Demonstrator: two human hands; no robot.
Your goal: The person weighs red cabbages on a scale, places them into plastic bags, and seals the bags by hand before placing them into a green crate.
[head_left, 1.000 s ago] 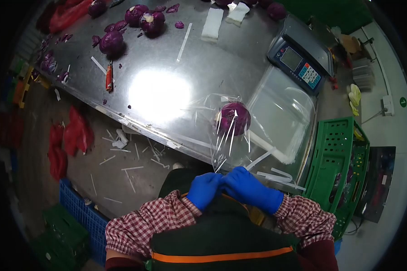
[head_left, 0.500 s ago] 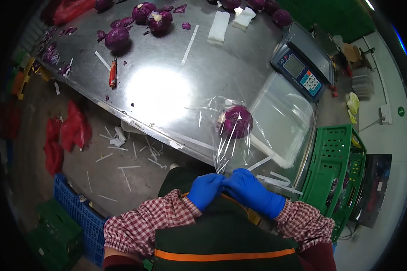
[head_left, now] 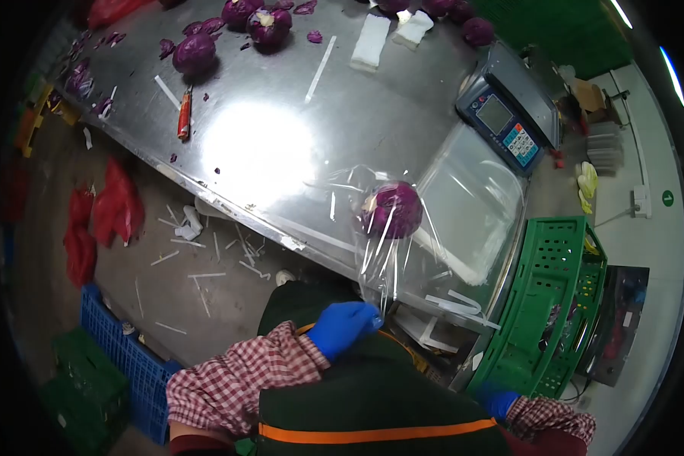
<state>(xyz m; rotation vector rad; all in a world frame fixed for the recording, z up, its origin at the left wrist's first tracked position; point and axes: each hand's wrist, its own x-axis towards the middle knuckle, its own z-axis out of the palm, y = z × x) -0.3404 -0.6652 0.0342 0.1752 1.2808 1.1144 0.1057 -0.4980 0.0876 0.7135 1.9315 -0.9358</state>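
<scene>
A red cabbage [head_left: 394,210] lies inside a clear plastic bag [head_left: 378,267] at the front edge of the metal table. My left hand [head_left: 345,327], in a blue glove, is closed on the bag's gathered end, just off that edge. Low on the right, my right hand [head_left: 497,400], also blue-gloved, is beside the green crate [head_left: 523,304]; motion blur smears it and its fingers do not show. A stack of flat clear bags [head_left: 475,197] lies right of the cabbage.
A digital scale [head_left: 501,118] stands at the back right. Several red cabbages [head_left: 194,55] and loose leaves lie at the far side, with a red-handled knife [head_left: 184,118] nearer. Below the table edge, a blue crate [head_left: 125,353] and white strips are on the floor.
My right hand has let go of the bag's neck and moved right and down, beside the green crate. My left hand keeps its hold. An open drawer-like space now shows under the table edge.
</scene>
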